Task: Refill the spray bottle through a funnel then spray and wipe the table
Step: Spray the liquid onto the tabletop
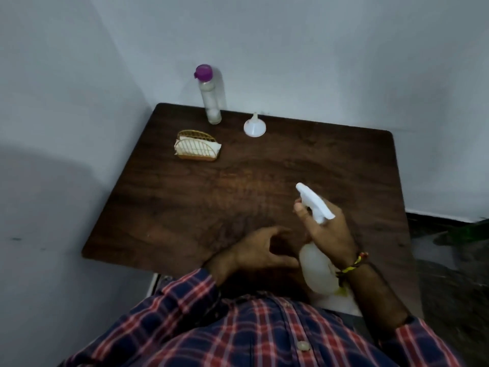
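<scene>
Dark wood-grain desk fills the middle of the frame. At lower right, the right hand grips the neck of the white spray bottle, forefinger by the trigger. Just left of it, the left hand hangs loosely curled, holding nothing. Toward the upper left stand a purple-capped bottle, a napkin holder and a small white funnel.

Table middle lies open — bottle, funnel, napkin holder crowd the far edge.
</scene>
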`<move>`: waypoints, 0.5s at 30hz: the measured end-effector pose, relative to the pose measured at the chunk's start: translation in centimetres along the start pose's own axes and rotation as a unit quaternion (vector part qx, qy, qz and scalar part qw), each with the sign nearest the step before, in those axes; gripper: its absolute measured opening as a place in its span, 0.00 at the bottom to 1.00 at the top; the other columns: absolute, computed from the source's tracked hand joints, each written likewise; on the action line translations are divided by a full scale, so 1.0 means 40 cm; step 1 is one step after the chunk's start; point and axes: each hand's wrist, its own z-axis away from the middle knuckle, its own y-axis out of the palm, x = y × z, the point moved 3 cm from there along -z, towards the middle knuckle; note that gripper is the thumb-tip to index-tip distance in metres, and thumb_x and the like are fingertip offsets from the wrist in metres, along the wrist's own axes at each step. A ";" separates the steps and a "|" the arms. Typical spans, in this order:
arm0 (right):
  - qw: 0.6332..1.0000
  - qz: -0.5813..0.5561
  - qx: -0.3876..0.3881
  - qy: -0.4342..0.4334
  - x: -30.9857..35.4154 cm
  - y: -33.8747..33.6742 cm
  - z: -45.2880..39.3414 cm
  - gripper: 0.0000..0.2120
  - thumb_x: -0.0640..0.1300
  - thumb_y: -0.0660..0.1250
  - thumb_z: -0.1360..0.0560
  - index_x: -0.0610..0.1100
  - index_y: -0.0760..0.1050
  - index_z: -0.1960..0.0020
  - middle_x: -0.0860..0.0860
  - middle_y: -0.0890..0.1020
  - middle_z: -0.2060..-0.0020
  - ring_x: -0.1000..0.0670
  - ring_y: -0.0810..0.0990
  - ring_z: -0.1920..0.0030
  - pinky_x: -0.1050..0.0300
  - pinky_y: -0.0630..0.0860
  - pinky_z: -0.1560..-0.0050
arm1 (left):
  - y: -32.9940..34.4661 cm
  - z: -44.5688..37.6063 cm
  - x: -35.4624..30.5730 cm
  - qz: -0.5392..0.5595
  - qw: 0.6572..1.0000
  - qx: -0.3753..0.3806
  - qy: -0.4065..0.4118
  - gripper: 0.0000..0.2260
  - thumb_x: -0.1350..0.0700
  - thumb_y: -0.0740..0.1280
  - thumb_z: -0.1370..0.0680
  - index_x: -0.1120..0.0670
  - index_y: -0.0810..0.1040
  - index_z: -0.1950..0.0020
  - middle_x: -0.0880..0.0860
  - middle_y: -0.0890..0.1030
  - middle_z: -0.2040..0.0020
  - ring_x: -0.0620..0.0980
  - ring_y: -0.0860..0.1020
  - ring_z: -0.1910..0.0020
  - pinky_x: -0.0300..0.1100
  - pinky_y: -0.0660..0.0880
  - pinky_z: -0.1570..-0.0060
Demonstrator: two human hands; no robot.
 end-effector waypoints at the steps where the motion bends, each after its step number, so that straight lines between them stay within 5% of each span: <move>1: 0.999 0.037 0.002 0.027 -0.024 0.017 0.003 0.08 0.46 0.72 0.24 0.49 0.81 0.45 0.50 0.85 0.55 0.50 0.84 0.55 0.54 0.79 0.52 | -0.041 -0.001 0.047 -0.050 0.996 -0.060 -0.038 0.36 0.41 0.79 0.33 0.46 0.71 0.29 0.45 0.76 0.32 0.45 0.75 0.34 0.47 0.71 0.32; 3: 0.992 0.098 0.006 0.074 -0.056 0.037 0.001 0.06 0.49 0.72 0.25 0.47 0.82 0.50 0.52 0.84 0.62 0.49 0.83 0.59 0.50 0.80 0.55 | -0.128 0.008 0.140 -0.203 0.956 -0.163 -0.136 0.43 0.39 0.77 0.33 0.50 0.62 0.23 0.53 0.65 0.24 0.55 0.63 0.24 0.49 0.61 0.25; 6: 0.984 0.137 -0.008 0.115 -0.068 0.070 -0.017 0.10 0.52 0.72 0.25 0.48 0.84 0.49 0.52 0.82 0.67 0.47 0.83 0.61 0.50 0.80 0.56 | -0.202 0.034 0.259 -0.284 0.914 -0.137 -0.254 0.60 0.38 0.77 0.34 0.54 0.38 0.19 0.57 0.37 0.20 0.61 0.38 0.21 0.58 0.43 0.23; 9: 0.977 0.157 -0.033 0.142 -0.069 0.098 -0.042 0.11 0.53 0.72 0.25 0.46 0.85 0.50 0.51 0.82 0.67 0.47 0.84 0.59 0.54 0.78 0.55 | -0.189 0.030 0.300 -0.291 0.916 -0.120 -0.247 0.66 0.45 0.82 0.38 0.56 0.32 0.21 0.58 0.33 0.21 0.62 0.35 0.22 0.63 0.44 0.24; 15: 0.943 0.279 0.109 0.144 -0.096 0.191 -0.069 0.13 0.62 0.70 0.27 0.54 0.82 0.50 0.51 0.85 0.61 0.46 0.84 0.56 0.52 0.79 0.52 | -0.196 0.002 0.296 -0.293 0.908 -0.084 -0.289 0.66 0.50 0.82 0.37 0.58 0.31 0.22 0.60 0.32 0.21 0.64 0.36 0.22 0.65 0.45 0.25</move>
